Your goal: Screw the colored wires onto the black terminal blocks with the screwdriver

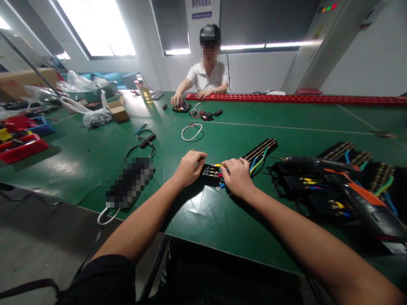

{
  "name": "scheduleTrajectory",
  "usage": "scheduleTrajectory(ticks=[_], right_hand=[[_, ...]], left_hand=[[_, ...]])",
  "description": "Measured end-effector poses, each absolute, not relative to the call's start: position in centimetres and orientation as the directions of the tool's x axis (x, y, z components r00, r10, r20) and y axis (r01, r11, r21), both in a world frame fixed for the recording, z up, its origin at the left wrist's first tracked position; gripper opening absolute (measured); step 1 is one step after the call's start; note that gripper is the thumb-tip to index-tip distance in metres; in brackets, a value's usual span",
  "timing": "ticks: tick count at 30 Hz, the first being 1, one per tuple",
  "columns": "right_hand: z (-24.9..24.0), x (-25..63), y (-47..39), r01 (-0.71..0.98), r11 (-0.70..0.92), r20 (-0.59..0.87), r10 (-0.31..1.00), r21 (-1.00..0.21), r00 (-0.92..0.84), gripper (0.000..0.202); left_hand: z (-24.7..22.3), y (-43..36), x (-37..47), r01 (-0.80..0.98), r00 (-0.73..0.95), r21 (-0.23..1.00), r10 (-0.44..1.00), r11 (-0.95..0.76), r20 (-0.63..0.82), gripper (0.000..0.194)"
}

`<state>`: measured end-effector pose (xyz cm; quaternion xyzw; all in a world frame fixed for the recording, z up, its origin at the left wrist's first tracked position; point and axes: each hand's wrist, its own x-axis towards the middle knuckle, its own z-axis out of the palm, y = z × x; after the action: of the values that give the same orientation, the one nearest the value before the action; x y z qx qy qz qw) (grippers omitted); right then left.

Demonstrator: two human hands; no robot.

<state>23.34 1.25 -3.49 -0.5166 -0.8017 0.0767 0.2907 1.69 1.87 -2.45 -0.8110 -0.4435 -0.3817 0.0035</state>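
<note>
Sleeve (pixel 103 275), hands (pixel 190 167) at terminal block (pixel 210 173), strip (pixel 261 149) beyond (long axis away rightward)

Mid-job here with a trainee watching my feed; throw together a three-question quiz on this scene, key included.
1. True or false: the power drill lies to the right of the right hand.
2. Which thing sits between that hand and the left hand?
A) a cardboard box
B) a black terminal block
C) a bottle
3. Fill in the colour: the long rail along the far side of the green table is ____.

Key: 1. True. 2. B. 3. Red.
</note>
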Motion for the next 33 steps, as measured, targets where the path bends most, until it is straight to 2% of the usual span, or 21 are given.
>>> scheduleTrajectory(ticks=[10,33], right_hand=[[-3.36,23.47,1.75,0.759,0.485,0.371,0.864,-0.434,-0.341,0.022],[-3.01,23.87,2.0,0.758,0.487,0.362,0.865,-0.434,-0.348,0.018]], left_hand=[[-2.16,1.72,1.87,0.704,0.318,0.372,0.737,-0.605,0.596,0.021],[-1.98,1.42,1.95,0.68,0.358,0.377,0.734,-0.629,0.577,0.02]])
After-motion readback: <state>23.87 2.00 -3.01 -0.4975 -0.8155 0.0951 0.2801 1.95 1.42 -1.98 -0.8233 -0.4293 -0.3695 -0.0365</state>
